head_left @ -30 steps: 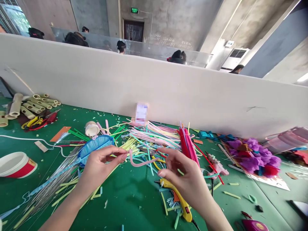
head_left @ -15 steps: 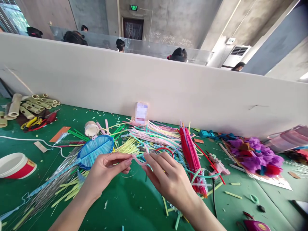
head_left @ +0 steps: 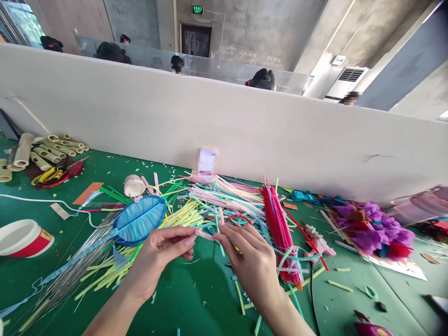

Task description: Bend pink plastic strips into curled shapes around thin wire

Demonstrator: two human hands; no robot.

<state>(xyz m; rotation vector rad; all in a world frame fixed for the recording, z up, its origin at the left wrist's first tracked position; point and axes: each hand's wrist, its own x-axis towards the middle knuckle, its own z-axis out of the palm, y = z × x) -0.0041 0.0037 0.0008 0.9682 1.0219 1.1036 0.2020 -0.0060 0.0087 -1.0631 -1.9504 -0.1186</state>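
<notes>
White partition wall [head_left: 245, 130] spans the back of a green worktop [head_left: 189, 298]. Green exit sign [head_left: 197, 9] above a far doorway, lettering too small to read. Landmark: heap of coloured pipe cleaners [head_left: 224, 200] at mid-worktop. Right of the heap, red pipe cleaner bundle [head_left: 278, 224]; further right, purple and red felt flowers [head_left: 371, 228]. Left of the heap, blue leaf shape [head_left: 140, 219] on a long stem, over a fan of thin wires [head_left: 66, 275]. Far left of the heap, white cup with a red band [head_left: 23, 238], print unreadable, and cream tubes [head_left: 45, 149] behind it. Behind the heap, a small card [head_left: 206, 163] against the wall, blurred. Just in front of the heap, left hand [head_left: 164, 252] and right hand [head_left: 252, 261] meet over the worktop. Both sets of fingers closed, pinching a short pink pipe cleaner [head_left: 206, 234] between them, left at one end, right at the other. It hangs just above the worktop at the heap's near edge.
</notes>
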